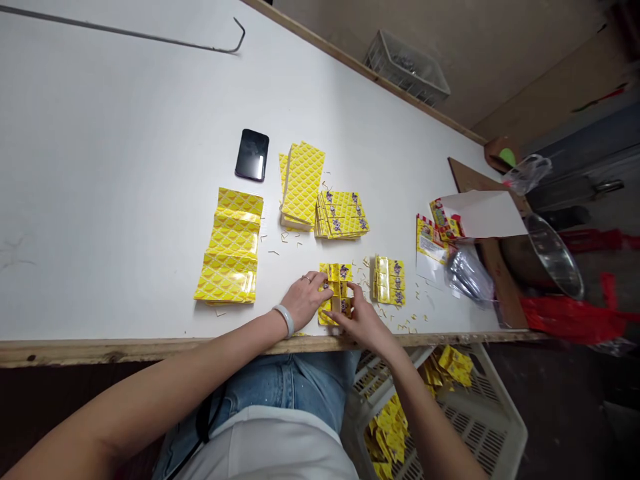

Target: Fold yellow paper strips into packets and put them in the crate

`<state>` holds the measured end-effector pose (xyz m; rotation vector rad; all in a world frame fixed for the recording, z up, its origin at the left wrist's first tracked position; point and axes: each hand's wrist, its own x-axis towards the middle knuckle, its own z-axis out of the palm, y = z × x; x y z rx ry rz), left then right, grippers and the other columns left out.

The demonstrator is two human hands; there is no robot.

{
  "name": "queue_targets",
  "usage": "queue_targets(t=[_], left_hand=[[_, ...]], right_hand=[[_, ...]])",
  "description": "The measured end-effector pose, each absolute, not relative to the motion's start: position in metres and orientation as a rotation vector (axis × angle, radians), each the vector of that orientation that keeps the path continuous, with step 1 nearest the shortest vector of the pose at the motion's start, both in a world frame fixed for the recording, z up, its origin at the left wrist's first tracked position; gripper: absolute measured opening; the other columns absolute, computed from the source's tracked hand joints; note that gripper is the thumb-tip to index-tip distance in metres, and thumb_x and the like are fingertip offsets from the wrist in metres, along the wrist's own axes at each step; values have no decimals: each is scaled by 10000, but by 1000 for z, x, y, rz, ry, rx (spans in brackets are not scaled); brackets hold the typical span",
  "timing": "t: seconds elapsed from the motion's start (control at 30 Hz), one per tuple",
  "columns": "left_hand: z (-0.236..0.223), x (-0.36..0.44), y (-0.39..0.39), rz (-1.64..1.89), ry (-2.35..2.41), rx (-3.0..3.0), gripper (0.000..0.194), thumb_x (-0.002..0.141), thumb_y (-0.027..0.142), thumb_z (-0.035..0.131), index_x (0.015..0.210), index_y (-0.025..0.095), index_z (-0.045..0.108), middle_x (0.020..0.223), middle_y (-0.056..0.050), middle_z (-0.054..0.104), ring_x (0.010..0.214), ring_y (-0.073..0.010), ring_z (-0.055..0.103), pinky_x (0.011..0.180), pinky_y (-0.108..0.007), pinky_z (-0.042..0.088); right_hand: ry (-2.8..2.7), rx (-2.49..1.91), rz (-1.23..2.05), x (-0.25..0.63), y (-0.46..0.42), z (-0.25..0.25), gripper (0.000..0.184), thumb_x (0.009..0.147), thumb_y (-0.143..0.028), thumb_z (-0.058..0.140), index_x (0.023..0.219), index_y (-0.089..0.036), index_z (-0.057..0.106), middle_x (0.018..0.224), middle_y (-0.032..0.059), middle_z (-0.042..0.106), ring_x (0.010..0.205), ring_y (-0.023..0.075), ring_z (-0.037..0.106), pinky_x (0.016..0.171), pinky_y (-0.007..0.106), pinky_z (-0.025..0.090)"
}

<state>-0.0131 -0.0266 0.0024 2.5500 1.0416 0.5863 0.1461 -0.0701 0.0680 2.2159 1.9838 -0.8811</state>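
Note:
Close to the table's front edge lies a yellow printed card (pixel 328 319) with small purple figures and a raised fold across its middle. My left hand (pixel 303 300), a band on its wrist and a ring on a finger, presses the card's left side, fingers bent over it. From the right, my right hand (pixel 364 323) grips the same card between thumb and fingers. Just right of it sits a small folded stack of yellow cards (pixel 389 280). Behind are a stack of figure-printed cards (pixel 343 215) and a taller patterned stack (pixel 304 180). Creased yellow sheets (pixel 230 247) lie at left.
A black phone (pixel 252 155) lies behind the sheets. Thin yellow scraps (pixel 407 327) are scattered around the stacks. At right are a white box (pixel 487 212), plastic bags (pixel 469 275) and a metal pot (pixel 555 257). Below the edge stands a crate (pixel 510 427) with yellow pieces. A hooked rod (pixel 150 35) lies far left.

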Motion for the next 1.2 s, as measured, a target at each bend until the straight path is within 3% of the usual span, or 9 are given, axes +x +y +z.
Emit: queue_targets(t=[0.07,0.2,0.43,0.6,0.8,1.07,1.2], left_hand=[[3,-13,-27,580,1035,2550,180,878,187,487,988,223,625,1118,-97,524,1040,-233,478,793,-355,486],[1,-14,-26,585,1021,2546,222,878,152,472,1025,228,620,1136,-101,519,1040,-236,476,803,-360,486],[15,-22,-23,634,887,2383,286,910,245,432,1165,198,552,1168,-99,492,1112,-224,441,970,-401,422],[18,-15,-26,612,963,2368,274,864,203,509,1115,264,598,1162,-89,462,1083,-243,432,929,-421,442],[15,-6,-27,617,1006,2330,220,858,194,528,1056,245,610,1155,-84,447,1077,-239,433,920,-445,445],[12,-7,-36,546,983,2434,224,875,126,458,1031,230,581,1227,-102,423,1131,-242,451,923,-460,464],[19,-9,-35,735,1048,2441,297,848,205,532,1140,183,491,1406,-163,258,1297,-306,334,1009,-527,402]], right_hand=[[2104,2188,-802,157,-73,81,709,800,-411,582,1369,-178,228,999,95,580,848,233,593,703,332,471],[2482,1963,-458,171,-73,90,469,856,-297,496,1306,-209,398,1266,129,420,1166,263,429,964,405,375],[2506,1921,-455,179,-67,58,395,796,-283,578,1171,-169,524,1173,127,466,1078,262,446,953,416,375],[2629,2056,-475,178,-71,48,296,802,-243,583,1093,-193,588,1167,119,474,1089,258,425,934,405,368],[2736,2085,-680,180,-72,37,185,817,-187,542,993,-182,600,938,66,564,929,205,474,836,341,379],[2749,2073,-491,177,-81,29,124,871,-206,489,933,-173,592,944,77,555,919,204,457,832,339,352],[2678,2148,-502,173,-81,29,115,836,-179,515,937,-158,566,961,87,553,933,217,458,833,346,362]])
